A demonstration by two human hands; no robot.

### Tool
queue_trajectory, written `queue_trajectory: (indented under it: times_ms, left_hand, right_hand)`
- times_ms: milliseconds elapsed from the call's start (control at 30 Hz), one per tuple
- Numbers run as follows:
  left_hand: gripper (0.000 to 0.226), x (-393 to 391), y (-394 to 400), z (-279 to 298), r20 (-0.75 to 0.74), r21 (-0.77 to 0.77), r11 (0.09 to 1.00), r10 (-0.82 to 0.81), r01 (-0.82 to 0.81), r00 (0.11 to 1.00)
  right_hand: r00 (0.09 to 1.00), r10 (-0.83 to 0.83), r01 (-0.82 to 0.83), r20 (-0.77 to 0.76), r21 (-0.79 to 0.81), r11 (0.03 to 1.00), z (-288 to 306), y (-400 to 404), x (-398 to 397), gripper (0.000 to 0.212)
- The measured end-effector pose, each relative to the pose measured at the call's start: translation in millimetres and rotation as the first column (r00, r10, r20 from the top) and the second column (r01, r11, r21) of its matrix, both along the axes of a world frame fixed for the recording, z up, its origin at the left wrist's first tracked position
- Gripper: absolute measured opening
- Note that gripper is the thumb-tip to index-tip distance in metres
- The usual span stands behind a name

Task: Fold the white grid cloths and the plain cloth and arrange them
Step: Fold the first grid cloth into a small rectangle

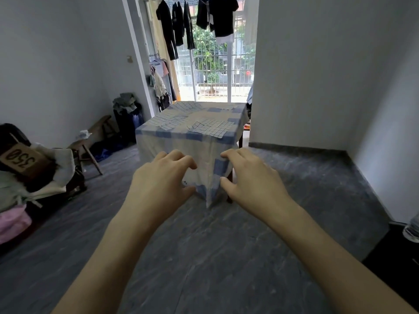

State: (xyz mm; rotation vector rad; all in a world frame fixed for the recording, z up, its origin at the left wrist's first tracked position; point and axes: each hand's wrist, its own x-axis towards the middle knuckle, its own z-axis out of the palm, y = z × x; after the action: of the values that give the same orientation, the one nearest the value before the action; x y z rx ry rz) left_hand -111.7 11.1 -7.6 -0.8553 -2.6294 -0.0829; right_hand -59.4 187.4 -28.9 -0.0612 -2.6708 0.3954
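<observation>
Reaching forward, your left hand [158,177] and right hand [251,177] hang with each grip loosely curled, apparently holding nothing. White grid cloths [210,128] lie flat on the table [172,141] at twelve o'clock, another [169,121] just beside at ten o'clock. Dark clothes [217,17] hang beyond.

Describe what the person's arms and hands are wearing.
Nothing shows on them. The left hand and right hand are bare, with no gloves, rings or watch visible. Both forearms are uncovered up to the frame's bottom edge; no sleeve is in view.
</observation>
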Motion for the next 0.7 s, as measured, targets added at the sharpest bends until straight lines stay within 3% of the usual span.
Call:
queue_trajectory:
  times_ms: [267,500,700]
  left_hand:
    - [0.045,-128.3,2.7,-2.8,-0.061,0.116,0.993,-0.029,0.036,0.998]
    - [0.047,-281.3,33.7,2.1,-0.065,0.133,0.990,-0.037,0.046,0.997]
    - [0.043,-368.3,64.8,-8.3,-0.022,0.118,0.991,-0.066,0.068,0.998]
  right_hand:
    - [0.995,0.031,-0.039,-0.094,-0.079,0.996,8.0,-6.1,-129.1,0.063]
    - [1.000,-0.004,0.003,-0.020,-0.067,0.998,20.9,31.9,-268.4,0.053]
    - [0.999,-0.005,0.006,0.033,-0.035,0.999,12.9,56.9,-351.3,0.050]
